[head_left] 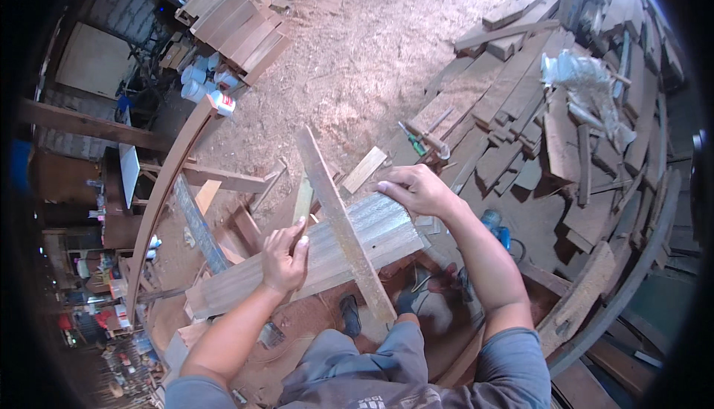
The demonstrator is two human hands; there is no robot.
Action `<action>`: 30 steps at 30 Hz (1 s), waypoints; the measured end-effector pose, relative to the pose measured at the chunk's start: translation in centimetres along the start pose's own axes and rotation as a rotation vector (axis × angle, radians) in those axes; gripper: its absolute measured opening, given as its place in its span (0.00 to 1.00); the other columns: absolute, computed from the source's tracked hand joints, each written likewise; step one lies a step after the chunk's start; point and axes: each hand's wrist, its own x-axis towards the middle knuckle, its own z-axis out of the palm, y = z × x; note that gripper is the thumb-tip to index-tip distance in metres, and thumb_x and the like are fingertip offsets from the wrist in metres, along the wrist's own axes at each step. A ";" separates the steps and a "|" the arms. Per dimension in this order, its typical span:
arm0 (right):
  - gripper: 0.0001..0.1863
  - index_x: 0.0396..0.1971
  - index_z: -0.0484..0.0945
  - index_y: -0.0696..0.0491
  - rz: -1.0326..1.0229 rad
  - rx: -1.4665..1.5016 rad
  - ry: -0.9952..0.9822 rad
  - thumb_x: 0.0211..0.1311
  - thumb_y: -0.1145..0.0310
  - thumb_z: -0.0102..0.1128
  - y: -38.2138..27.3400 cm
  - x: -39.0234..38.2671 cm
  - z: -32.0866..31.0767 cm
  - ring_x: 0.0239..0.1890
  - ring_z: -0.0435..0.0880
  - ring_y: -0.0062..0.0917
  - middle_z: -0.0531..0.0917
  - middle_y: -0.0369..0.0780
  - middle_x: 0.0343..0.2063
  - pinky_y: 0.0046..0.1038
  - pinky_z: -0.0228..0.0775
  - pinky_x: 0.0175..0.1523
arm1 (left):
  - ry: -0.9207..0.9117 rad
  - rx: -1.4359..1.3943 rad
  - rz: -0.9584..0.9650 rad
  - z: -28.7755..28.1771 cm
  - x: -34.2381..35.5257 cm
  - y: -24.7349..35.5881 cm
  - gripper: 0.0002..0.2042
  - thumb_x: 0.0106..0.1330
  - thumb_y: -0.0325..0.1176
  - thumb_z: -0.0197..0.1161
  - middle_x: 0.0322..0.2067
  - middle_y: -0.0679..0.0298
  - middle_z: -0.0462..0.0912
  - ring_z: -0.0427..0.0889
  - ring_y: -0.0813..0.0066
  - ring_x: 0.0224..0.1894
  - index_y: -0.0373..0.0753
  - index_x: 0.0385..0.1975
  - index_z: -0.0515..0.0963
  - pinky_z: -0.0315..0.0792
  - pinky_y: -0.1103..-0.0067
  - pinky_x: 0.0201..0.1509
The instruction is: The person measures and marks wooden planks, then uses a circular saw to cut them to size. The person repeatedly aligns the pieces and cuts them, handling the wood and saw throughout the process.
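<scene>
A wide planed board (383, 229) lies slanted in front of me, its right end nearer my right hand. Across it runs a long narrow wooden strip (342, 224), which sticks out past both long edges. My left hand (285, 259) is over the board's left half, fingers curled and thumb pressed in. A thin pale strip (303, 199) comes out beyond these fingers and appears gripped by them; its part under the hand is hidden. My right hand (420, 189) is closed on the board's far right corner, the thumb on the top face.
Beyond the board lie a small wood block (365, 169) and a green-handled screwdriver (414, 141). Stacked lumber (513, 104) fills the right side, with a blue power tool (494, 224) nearby. A curved wooden piece (167, 186) and white buckets (195, 82) stand left. Shavings cover the floor (349, 52).
</scene>
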 end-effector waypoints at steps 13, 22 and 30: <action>0.43 0.61 0.82 0.63 0.996 0.959 0.184 0.87 0.36 0.34 -7.4 -18.8 12.3 0.51 0.90 0.30 0.90 0.46 0.51 0.34 0.84 0.57 | 0.005 -0.072 -0.090 0.2 -1.1 -0.6 0.19 0.76 0.39 0.61 0.48 0.56 0.88 0.84 0.50 0.52 0.47 0.65 0.82 0.75 0.58 0.59; 0.23 0.61 0.82 0.59 0.567 0.794 0.626 0.87 0.54 0.53 -11.5 -19.6 18.1 0.33 0.86 0.17 0.91 0.40 0.45 0.23 0.82 0.36 | 0.119 -0.549 -0.054 2.3 -0.8 -3.2 0.25 0.83 0.45 0.54 0.61 0.42 0.81 0.80 0.43 0.64 0.35 0.71 0.75 0.72 0.59 0.69; 0.22 0.59 0.78 0.60 0.533 0.671 1.570 0.86 0.54 0.55 -12.8 -42.5 11.0 0.24 0.78 0.12 0.91 0.46 0.45 0.15 0.70 0.22 | 0.111 -0.381 -0.001 1.6 -0.8 -4.5 0.22 0.83 0.43 0.58 0.63 0.43 0.79 0.76 0.45 0.69 0.30 0.64 0.79 0.70 0.60 0.73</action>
